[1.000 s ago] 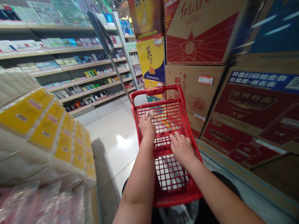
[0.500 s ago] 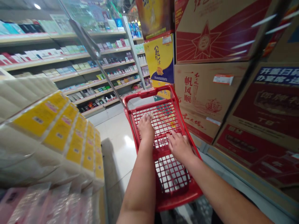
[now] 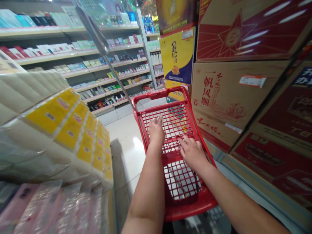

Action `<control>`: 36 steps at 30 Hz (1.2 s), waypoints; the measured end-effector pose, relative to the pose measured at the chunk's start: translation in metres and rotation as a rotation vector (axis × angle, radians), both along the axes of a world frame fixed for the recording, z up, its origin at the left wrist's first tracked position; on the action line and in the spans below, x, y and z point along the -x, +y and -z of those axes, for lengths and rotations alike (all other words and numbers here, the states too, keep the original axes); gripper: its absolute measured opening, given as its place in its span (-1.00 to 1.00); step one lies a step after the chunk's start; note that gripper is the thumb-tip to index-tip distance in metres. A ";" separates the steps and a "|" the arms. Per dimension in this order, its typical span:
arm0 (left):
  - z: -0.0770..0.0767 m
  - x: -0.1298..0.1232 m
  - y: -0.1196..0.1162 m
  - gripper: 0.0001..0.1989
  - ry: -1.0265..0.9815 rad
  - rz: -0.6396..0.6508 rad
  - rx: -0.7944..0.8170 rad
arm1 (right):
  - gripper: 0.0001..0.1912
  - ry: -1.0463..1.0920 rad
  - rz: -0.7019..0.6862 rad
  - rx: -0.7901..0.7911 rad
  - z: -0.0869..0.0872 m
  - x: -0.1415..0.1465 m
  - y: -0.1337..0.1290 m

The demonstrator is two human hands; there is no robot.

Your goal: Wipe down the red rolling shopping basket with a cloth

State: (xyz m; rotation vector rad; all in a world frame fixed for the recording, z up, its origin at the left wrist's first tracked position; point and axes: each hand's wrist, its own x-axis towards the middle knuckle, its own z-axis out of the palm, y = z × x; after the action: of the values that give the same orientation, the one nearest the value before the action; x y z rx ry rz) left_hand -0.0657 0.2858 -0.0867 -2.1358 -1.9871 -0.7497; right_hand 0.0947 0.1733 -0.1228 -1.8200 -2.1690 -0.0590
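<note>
A red plastic shopping cart [image 3: 190,211] with a grid basket stands in front of me. My left hand [image 3: 156,129] is over the left part of its grid, palm down, with the fingers loosely bent and slightly apart. Over the right side, near the crossbar, my right hand [image 3: 193,152] has its fingers spread. Neither hand shows an item in it. Whether the fingertips press on the plastic I cannot tell. White floor shows through the mesh.
Stacked cartons [image 3: 216,94] rise close on the right. On the left stands a pile of yellow-labelled packs [image 3: 70,130], with pink plastic-wrapped packs [image 3: 48,204] below. Shelves of small boxed goods [image 3: 97,70] line the back. A metal pole [image 3: 117,79] slants beside the cart.
The cart and both hands sit slightly farther right in view, keeping about the same positions relative to each other. The cartons and shelves have shifted rightward too.
</note>
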 end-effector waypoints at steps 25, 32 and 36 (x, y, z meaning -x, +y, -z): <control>0.012 -0.010 0.007 -0.49 -0.256 0.039 -0.120 | -0.53 0.020 0.032 0.025 -0.001 -0.001 -0.002; 0.012 -0.017 0.005 -0.47 -0.109 0.237 -0.112 | -0.53 0.022 0.029 0.037 -0.003 -0.001 -0.002; 0.009 -0.016 0.004 -0.49 -0.106 0.047 -0.088 | -0.53 0.022 0.030 0.050 -0.004 -0.001 -0.002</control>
State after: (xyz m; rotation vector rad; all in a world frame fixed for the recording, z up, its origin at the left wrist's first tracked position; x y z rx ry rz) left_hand -0.0493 0.2901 -0.0960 -2.1418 -1.9200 -0.9583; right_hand 0.0956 0.1713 -0.1189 -1.8714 -2.1471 0.0094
